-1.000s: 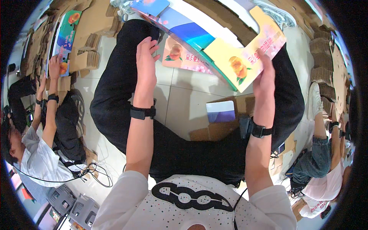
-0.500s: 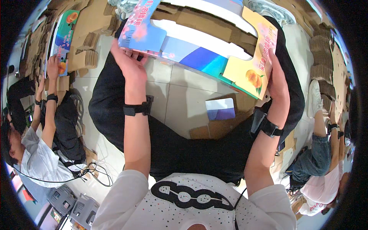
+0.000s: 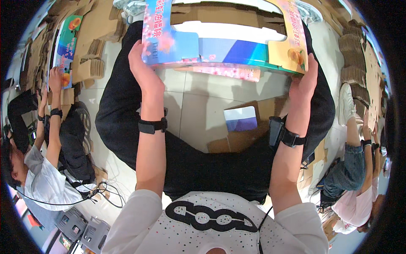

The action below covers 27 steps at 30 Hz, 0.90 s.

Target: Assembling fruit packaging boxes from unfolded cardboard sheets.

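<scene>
A colourful printed cardboard box [image 3: 213, 51] with a large cut-out opening is held up in front of me, between my knees. Its left end is blue and pink, and its right end is yellow with printed orange fruit. My left hand [image 3: 144, 70] grips the left end, its fingers mostly hidden behind the card. At the opposite end, my right hand [image 3: 305, 78] presses the yellow side, fingers partly out of sight. Below the near edge hangs a pink flower-printed panel [image 3: 228, 73].
A white and purple card piece [image 3: 240, 119] lies on brown cardboard [image 3: 237, 142] on the tiled floor. Cardboard stacks [image 3: 354, 59] stand at right. Leftward, a co-worker's hand [image 3: 56, 79] touches another printed box [image 3: 67, 46]. Cables [image 3: 103, 192] trail at lower left.
The box has swung to nearly level and moved slightly away, its right end rising. Both hands have moved with it. The pink panel now shows beneath the near edge.
</scene>
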{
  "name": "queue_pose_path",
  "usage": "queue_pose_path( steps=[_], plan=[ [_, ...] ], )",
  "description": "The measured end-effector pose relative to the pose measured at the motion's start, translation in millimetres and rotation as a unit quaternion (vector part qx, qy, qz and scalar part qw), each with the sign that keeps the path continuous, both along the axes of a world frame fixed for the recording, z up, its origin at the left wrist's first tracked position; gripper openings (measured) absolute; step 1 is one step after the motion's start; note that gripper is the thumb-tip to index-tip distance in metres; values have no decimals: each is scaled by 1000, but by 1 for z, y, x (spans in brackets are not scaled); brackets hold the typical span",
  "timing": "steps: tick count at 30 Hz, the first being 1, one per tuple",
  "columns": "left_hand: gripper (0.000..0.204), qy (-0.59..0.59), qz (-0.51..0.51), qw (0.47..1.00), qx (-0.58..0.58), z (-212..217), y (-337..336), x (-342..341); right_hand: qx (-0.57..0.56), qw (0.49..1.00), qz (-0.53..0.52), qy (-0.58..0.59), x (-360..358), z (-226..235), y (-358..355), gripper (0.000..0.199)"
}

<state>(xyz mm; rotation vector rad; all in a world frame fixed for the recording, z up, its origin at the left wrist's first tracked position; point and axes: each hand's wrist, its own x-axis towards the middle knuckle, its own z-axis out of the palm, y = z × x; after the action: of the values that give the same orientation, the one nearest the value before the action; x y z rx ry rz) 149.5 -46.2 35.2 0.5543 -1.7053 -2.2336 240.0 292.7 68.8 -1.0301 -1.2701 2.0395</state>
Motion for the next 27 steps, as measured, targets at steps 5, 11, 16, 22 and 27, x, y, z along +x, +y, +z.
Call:
queue_pose_path(
  steps=[5, 11, 16, 22, 27],
  plan=[
    [31, 102, 49, 980, -163, 17, 18, 17, 206, 977, -54, 14, -1, -7, 0, 36],
    [29, 178, -416, 847, -279, 45, 82, 89, 517, 847, -120, 38, -5, -9, -1, 21],
    [43, -47, -642, 765, 19, -46, 136, 129, 701, 705, -104, 6, -24, 5, -19, 17],
    [40, -148, -721, 663, 136, -43, 145, 115, 655, 755, -22, 16, -43, 4, -52, 17],
    [36, -189, -679, 647, 292, -48, 140, 121, -20, 955, 19, 296, -51, 26, -66, 17]
  ],
)
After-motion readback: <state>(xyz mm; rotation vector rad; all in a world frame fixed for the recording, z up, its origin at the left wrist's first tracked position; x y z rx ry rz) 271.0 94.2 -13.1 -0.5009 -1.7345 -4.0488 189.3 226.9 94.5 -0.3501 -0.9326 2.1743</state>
